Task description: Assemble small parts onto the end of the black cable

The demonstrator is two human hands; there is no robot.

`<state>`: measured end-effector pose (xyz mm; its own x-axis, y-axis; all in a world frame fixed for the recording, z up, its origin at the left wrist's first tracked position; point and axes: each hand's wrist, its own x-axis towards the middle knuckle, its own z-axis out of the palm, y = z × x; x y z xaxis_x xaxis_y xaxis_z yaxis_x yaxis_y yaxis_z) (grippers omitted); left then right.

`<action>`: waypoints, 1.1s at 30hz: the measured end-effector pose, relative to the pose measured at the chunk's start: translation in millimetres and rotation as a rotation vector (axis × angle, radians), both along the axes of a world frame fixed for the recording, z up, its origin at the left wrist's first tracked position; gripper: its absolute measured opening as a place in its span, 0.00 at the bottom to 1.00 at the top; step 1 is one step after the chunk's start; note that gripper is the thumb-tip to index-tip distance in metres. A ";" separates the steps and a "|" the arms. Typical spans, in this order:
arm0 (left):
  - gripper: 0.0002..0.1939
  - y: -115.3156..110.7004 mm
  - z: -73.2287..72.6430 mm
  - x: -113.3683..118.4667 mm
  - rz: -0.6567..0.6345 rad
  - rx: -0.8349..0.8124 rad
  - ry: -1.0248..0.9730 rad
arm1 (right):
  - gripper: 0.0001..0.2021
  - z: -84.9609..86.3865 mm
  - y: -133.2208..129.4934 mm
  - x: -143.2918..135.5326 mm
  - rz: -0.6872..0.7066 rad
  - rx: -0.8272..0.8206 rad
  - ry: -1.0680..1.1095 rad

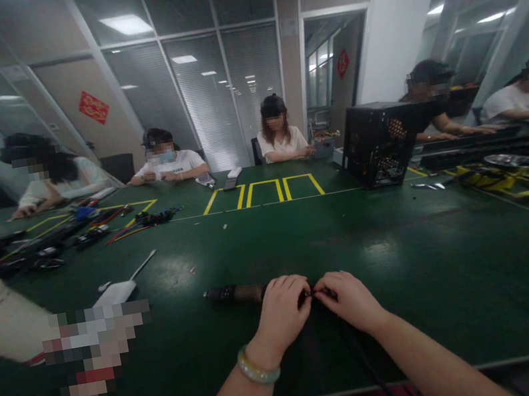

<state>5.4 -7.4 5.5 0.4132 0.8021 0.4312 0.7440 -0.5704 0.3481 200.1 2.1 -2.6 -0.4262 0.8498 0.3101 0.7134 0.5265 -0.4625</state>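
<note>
A dark, pen-like electric screwdriver [245, 294] lies on the green table, its tip pointing left. My left hand [285, 303] is wrapped round its right end, with a pale green bangle on the wrist. Just to the right, my right hand [346, 296] pinches a small dark piece at the end of a black cable [367, 360]. That cable runs down over the table's near edge. The fingertips of both hands nearly meet, and the small parts between them are too tiny to make out.
A black computer case [377, 145] stands at the back right, with yellow cables [509, 177] beyond it. Bundled wires [92, 233] lie at the back left. A white cylindrical container [4, 322] and a white adapter [118, 293] are near left. Several people sit across the table.
</note>
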 end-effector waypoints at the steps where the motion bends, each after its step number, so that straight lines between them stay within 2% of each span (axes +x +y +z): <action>1: 0.07 0.3 -0.4 0.0 -0.003 -0.002 0.000 | 0.03 0.1 -0.1 0.2 0.000 0.002 -0.002; 33: 0.07 0.8 -1.4 0.3 -0.002 -0.004 -0.007 | 0.03 3.4 -3.2 -1.2 -0.007 0.017 -0.012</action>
